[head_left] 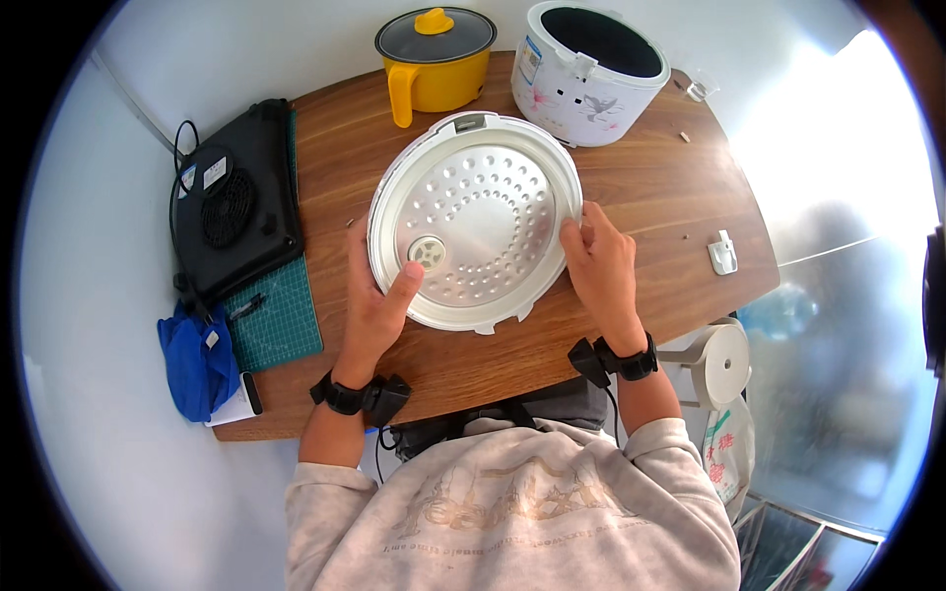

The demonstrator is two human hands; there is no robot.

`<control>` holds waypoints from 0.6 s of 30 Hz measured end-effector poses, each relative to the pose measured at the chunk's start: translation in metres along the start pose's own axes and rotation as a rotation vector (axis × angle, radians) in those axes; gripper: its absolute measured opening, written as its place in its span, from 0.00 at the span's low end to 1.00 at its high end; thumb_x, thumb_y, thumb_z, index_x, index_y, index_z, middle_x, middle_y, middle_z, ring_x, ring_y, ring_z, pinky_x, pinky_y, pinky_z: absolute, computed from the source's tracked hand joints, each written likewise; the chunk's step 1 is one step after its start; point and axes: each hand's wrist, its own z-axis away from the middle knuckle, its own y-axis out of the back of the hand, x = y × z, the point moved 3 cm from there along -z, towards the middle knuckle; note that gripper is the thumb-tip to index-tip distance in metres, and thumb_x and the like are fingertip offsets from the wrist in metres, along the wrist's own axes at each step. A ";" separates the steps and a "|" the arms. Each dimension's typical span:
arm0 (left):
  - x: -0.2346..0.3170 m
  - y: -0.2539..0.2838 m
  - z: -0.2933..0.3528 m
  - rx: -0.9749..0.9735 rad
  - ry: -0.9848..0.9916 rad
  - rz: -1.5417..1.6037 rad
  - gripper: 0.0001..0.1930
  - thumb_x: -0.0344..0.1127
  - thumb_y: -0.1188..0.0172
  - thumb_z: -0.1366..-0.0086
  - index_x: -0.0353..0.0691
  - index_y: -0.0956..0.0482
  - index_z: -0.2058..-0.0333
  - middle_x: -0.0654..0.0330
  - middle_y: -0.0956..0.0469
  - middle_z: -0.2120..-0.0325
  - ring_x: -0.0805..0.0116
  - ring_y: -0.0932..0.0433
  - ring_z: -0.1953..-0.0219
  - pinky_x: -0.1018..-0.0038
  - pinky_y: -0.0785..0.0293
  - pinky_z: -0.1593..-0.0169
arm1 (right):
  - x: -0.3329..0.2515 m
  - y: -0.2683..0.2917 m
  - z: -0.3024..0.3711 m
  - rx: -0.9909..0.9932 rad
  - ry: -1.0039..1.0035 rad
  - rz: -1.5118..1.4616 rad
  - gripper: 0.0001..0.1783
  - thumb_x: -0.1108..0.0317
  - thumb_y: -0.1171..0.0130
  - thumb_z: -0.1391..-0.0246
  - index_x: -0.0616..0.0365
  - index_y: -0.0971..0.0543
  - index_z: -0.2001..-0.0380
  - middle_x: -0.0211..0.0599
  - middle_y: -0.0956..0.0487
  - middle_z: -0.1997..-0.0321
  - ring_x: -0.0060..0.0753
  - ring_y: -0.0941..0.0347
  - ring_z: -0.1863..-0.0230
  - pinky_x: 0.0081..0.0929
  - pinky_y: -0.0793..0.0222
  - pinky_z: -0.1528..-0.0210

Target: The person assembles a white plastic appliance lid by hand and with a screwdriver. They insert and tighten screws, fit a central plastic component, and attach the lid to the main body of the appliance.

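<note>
Between my hands is a round rice cooker lid (485,222), its dimpled metal inner side facing up. My left hand (376,303) grips the left rim, with the thumb lying on the inner plate beside a small round vent (427,252). On the right rim, my right hand (601,258) is closed, thumb on top and fingers partly hidden behind the edge. Behind the lid stands the white rice cooker body (583,79) with a flower print, its dark inside showing from above.
A yellow electric pot (439,74) with a lid stands at the back. To the left lie a black induction cooker (236,192), a green cutting mat (281,320), a pen (246,306) and a blue cloth (197,364). A small white plastic part (722,254) rests near the table's right edge.
</note>
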 end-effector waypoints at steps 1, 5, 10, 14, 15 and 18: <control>0.001 0.000 0.000 0.003 -0.005 -0.001 0.36 0.47 0.37 0.32 0.34 0.43 0.35 0.52 0.33 0.44 0.66 0.31 0.42 0.68 0.32 0.39 | 0.000 0.000 0.000 -0.008 -0.014 -0.018 0.11 0.67 0.43 0.40 0.62 0.22 0.58 0.43 0.23 0.83 0.41 0.25 0.83 0.33 0.30 0.76; 0.002 -0.002 0.001 -0.007 -0.031 -0.037 0.37 0.46 0.37 0.32 0.33 0.44 0.35 0.51 0.33 0.43 0.65 0.31 0.42 0.67 0.32 0.39 | -0.001 -0.003 0.000 0.010 0.058 -0.036 0.12 0.67 0.42 0.40 0.62 0.22 0.56 0.44 0.20 0.79 0.41 0.22 0.80 0.31 0.28 0.73; 0.004 -0.006 0.005 -0.029 -0.068 -0.035 0.38 0.46 0.38 0.32 0.32 0.46 0.35 0.48 0.34 0.41 0.63 0.32 0.40 0.65 0.33 0.38 | 0.002 -0.001 -0.001 0.009 0.055 -0.012 0.12 0.69 0.44 0.40 0.64 0.22 0.55 0.46 0.21 0.79 0.42 0.23 0.80 0.31 0.28 0.72; 0.007 -0.005 0.007 -0.031 -0.077 -0.002 0.40 0.50 0.38 0.33 0.31 0.47 0.35 0.45 0.35 0.41 0.61 0.33 0.38 0.64 0.34 0.37 | 0.011 -0.003 -0.001 -0.029 -0.007 -0.065 0.11 0.71 0.47 0.39 0.66 0.22 0.57 0.49 0.24 0.80 0.42 0.25 0.81 0.31 0.29 0.73; 0.007 -0.005 0.007 -0.031 -0.083 0.000 0.41 0.52 0.38 0.33 0.31 0.47 0.35 0.44 0.35 0.41 0.60 0.33 0.38 0.64 0.34 0.37 | 0.010 -0.004 0.000 -0.028 -0.012 -0.079 0.11 0.71 0.47 0.39 0.66 0.22 0.58 0.49 0.24 0.80 0.42 0.26 0.82 0.31 0.30 0.73; 0.007 -0.005 0.006 -0.023 -0.080 0.002 0.42 0.54 0.38 0.34 0.31 0.48 0.35 0.43 0.36 0.40 0.59 0.33 0.38 0.64 0.34 0.37 | 0.010 -0.006 0.000 -0.031 -0.024 -0.109 0.11 0.72 0.48 0.39 0.65 0.21 0.58 0.49 0.25 0.81 0.42 0.27 0.82 0.31 0.30 0.73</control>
